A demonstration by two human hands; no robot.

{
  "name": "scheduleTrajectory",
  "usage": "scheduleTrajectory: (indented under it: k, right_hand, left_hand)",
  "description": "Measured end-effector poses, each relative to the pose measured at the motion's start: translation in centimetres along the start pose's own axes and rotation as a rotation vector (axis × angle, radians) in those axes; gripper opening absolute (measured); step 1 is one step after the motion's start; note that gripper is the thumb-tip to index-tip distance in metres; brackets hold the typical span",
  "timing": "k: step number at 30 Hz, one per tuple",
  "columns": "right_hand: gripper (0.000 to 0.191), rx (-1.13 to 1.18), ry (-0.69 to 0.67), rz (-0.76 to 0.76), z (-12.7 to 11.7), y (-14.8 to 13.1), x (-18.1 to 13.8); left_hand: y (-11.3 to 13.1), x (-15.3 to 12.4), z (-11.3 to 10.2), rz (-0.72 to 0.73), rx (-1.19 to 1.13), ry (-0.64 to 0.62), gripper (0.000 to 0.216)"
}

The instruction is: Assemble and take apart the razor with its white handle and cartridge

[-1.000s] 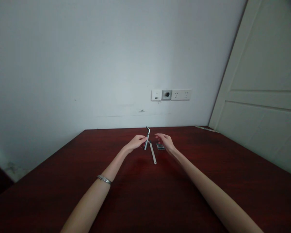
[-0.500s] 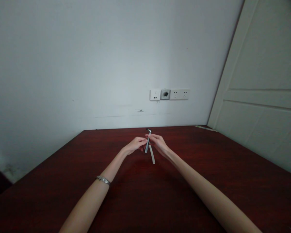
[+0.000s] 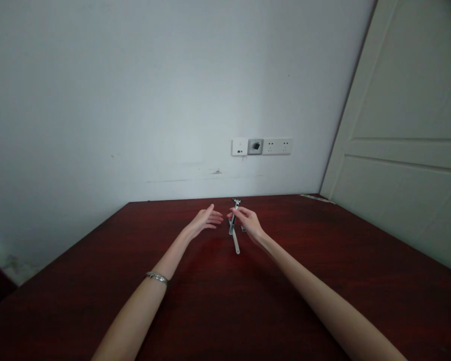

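Observation:
A slim razor (image 3: 232, 226), with a silvery T-shaped head at the top and a dark-and-silver handle, is held nearly upright by my right hand (image 3: 248, 221). Its thumb and fingers pinch the razor below the head. Left of it, my left hand (image 3: 206, 219) is empty, with fingers stretched and spread, a small gap away from the razor. On the table beneath lies a pale, narrow handle-like piece (image 3: 236, 243) with a small mark at its near end. Its far end is hidden behind the razor and my right hand. A small light item (image 3: 243, 229) shows partly under my right hand.
The dark red wooden table (image 3: 218, 311) reaches back to a white wall (image 3: 173, 100). Wall sockets (image 3: 270, 146) sit above its back edge. At the right stands a pale panelled door (image 3: 406, 150), with a thin strip (image 3: 317, 198) lying at the back right corner.
My left hand has let go of the razor and moved left, its fingers opening. The razor has turned in my right hand, so its head now shows as a T.

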State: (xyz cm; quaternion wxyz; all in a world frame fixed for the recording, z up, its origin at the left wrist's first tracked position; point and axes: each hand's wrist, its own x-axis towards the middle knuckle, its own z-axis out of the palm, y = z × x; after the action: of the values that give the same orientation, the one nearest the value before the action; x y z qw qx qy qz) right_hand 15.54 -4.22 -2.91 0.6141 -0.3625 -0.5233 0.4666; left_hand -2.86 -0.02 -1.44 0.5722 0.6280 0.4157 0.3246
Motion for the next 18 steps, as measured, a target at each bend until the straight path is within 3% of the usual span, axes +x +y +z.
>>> scheduleTrajectory:
  k: [6, 12, 18]
  right_hand:
    - [0.034, 0.176, 0.022, 0.063, 0.7, 0.5, -0.7]
    - [0.035, 0.312, -0.018, 0.125, 2.1, 0.7, -1.6]
    - [0.040, 0.306, -0.052, 0.299, 3.0, 1.1, -2.3]
  left_hand:
    - [0.8, 1.3, 0.9, 0.061, -0.181, 0.033, 0.059]
    - [1.8, 2.7, 2.9, 0.018, -0.326, 0.054, 0.060]
    - [0.8, 3.4, 3.8, 0.016, -0.448, -0.061, 0.067]
